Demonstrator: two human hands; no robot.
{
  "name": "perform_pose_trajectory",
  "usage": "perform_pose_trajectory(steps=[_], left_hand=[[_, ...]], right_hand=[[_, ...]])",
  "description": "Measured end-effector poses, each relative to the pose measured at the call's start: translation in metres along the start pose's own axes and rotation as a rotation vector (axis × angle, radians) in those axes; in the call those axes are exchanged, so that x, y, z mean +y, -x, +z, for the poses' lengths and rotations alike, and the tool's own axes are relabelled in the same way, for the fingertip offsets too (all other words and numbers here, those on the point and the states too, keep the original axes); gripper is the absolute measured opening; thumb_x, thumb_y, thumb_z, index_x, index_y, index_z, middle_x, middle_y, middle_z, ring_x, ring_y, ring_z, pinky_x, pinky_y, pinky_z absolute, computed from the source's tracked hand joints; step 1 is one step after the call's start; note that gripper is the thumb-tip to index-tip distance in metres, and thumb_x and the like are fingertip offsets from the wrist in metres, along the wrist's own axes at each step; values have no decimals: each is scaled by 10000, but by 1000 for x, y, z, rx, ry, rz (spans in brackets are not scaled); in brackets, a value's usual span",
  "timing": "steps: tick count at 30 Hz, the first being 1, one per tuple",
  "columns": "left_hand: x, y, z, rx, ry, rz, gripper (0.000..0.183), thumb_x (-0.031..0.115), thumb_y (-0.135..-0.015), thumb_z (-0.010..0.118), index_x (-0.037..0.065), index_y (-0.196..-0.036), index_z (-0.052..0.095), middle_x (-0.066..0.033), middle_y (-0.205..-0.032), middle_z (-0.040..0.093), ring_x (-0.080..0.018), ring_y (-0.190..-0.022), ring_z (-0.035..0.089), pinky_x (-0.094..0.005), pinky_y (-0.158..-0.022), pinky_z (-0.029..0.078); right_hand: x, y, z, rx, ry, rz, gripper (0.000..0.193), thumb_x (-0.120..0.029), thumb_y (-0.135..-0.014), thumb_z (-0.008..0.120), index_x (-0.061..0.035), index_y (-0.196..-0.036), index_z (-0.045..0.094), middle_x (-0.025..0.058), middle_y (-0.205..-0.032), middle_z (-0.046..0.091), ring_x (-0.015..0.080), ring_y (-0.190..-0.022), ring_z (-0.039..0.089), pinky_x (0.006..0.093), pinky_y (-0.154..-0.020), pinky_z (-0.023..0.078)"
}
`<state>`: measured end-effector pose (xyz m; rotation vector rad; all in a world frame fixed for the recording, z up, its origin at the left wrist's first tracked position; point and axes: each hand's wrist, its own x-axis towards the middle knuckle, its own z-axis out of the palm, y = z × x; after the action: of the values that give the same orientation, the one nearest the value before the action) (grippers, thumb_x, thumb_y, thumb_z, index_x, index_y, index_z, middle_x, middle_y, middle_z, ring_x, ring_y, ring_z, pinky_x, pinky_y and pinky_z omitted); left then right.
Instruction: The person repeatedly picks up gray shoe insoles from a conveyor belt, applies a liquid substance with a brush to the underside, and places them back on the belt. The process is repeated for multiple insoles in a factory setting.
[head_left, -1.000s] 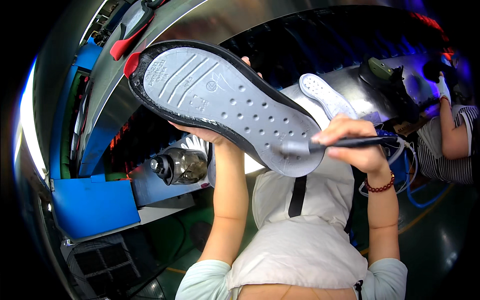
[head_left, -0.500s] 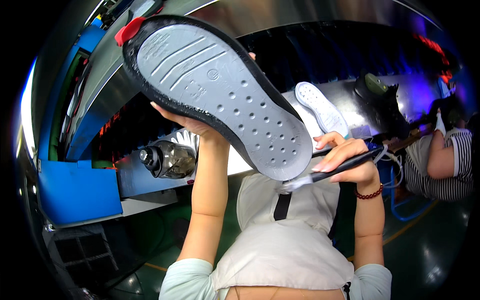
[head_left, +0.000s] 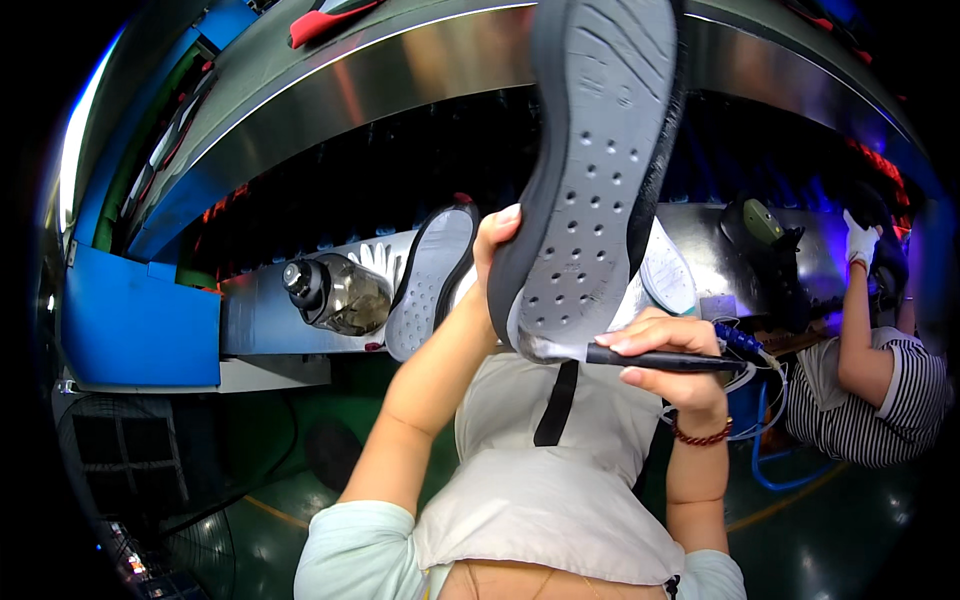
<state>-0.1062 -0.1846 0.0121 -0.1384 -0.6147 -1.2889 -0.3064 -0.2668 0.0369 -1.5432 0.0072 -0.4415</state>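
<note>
My left hand [head_left: 497, 240] grips the left side of a large shoe sole [head_left: 585, 210], its fingers closed on the black rim. The sole has a dimpled grey inner face turned towards me and stands nearly upright; its far end runs out of the top of the view. My right hand [head_left: 680, 365] pinches a brush [head_left: 665, 359] with a black handle, held level. The pale bristles touch the rim at the sole's rounded lower end. Behind my left forearm lies a similar grey sole [head_left: 432, 270] with a black rim.
A clear bottle with a black cap [head_left: 335, 294] and white gloves [head_left: 378, 260] are on the metal bench at left. A white sole [head_left: 668, 272] and a black-and-green shoe [head_left: 765, 235] lie to the right. A co-worker in a striped top [head_left: 870, 400] sits at far right.
The held sole has swung from slanting to nearly upright and shifted right. The brush moved slightly left and now meets its lower rim. The second sole has come into sight.
</note>
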Motion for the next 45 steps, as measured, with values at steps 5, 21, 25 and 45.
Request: perform_pose_trajectory(steps=[5,21,25,45], left_hand=[[16,-3,9,381,-95,-430,438,275,-782,511,-18,-1104,566,-154,-998,632,-216,-850,628,-313,-785,491],[15,-2,59,886,-505,-1055,503,414,-752,618,81,-1128,587,-84,-1009,627,-179,-850,595,-293,-781,462],[17,2,55,810,-486,-1041,510,411,-762,602,89,-1156,577,-84,-1025,623,-187,-881,586,-308,-789,461],[51,47,38,962,-402,-924,458,374,-829,508,58,-1155,571,-121,-1040,620,-219,-867,600,-319,-799,468]], right_hand=[[-15,-9,-21,-186,9,-82,209,42,-669,704,20,-872,661,164,-910,665,238,-862,650,301,-783,508],[-47,-18,-36,-606,482,-105,146,-92,-749,650,-44,-886,667,88,-941,675,192,-792,659,257,-588,448],[-44,-16,-42,-471,451,-82,147,-57,-712,695,-37,-855,668,102,-925,675,205,-805,661,269,-635,469],[-33,17,-55,-415,565,-144,133,-76,-717,684,-76,-850,685,66,-947,678,148,-699,642,225,-536,376]])
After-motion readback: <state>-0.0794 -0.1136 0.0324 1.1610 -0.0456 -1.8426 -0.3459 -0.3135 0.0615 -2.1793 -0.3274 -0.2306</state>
